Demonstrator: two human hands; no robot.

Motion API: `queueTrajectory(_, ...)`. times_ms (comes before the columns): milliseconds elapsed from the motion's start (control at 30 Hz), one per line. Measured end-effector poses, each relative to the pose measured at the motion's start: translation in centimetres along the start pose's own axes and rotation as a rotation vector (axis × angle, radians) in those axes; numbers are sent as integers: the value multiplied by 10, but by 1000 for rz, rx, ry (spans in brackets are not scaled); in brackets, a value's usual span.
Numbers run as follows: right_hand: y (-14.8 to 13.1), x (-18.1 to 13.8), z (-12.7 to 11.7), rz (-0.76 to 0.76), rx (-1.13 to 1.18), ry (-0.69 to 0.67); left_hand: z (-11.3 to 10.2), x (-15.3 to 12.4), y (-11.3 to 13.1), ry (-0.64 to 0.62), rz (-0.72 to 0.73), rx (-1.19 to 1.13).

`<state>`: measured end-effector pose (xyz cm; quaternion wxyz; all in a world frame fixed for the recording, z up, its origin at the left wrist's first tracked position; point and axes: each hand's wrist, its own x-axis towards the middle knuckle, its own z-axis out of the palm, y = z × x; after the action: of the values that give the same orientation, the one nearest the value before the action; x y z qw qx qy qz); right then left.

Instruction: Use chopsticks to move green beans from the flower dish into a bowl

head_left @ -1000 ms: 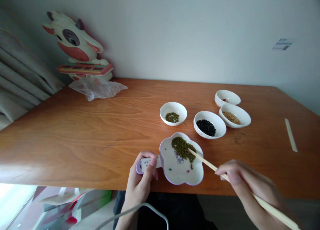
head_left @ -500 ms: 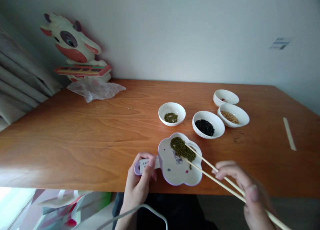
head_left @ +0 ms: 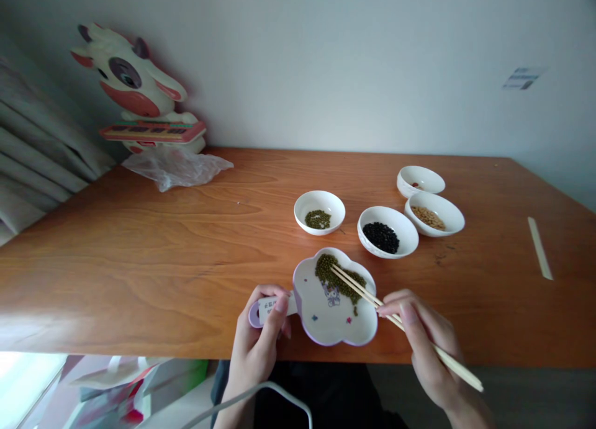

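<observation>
My left hand is closed round the lilac-edged handle of a flower-shaped plate, thumb on top over a paper label. Green mung beans lie heaped along the plate's far and right side. My right hand grips a pair of wooden chopsticks; their tips are close together among the beans. Beyond the plate stand a white bowl with some mung beans and a white bowl of black beans.
Farther right are a bowl of tan grains and a bowl with a few reddish bits. A pale strip lies at the right. At the back left sit a cow toy and a plastic bag. A grey cable crosses near my left wrist.
My right hand has moved left and closer to the plate. The chopstick tips, which were spread apart, have come together and shifted left in the beans. My left hand stays put.
</observation>
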<state>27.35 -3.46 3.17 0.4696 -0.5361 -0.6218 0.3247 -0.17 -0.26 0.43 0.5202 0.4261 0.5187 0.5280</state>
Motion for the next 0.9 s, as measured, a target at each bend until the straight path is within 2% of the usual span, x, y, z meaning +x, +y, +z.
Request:
queueTrajectory(167, 9, 7, 9, -13, 59, 144, -1, 0, 1, -9, -1, 23)
queueTrajectory(333, 14, 12, 17, 78, 168, 279, -1, -1, 1, -3, -16, 11)
queueTrajectory(533, 7, 2, 4, 147, 277, 268, -1, -1, 2, -10, -18, 18)
queueTrajectory(667, 0, -6, -3, 130, 239, 269, -1, -2, 2, -11, -15, 15)
queueTrajectory(900, 8, 1, 19, 58, 178, 184, -2, -3, -1, -29, -3, 6)
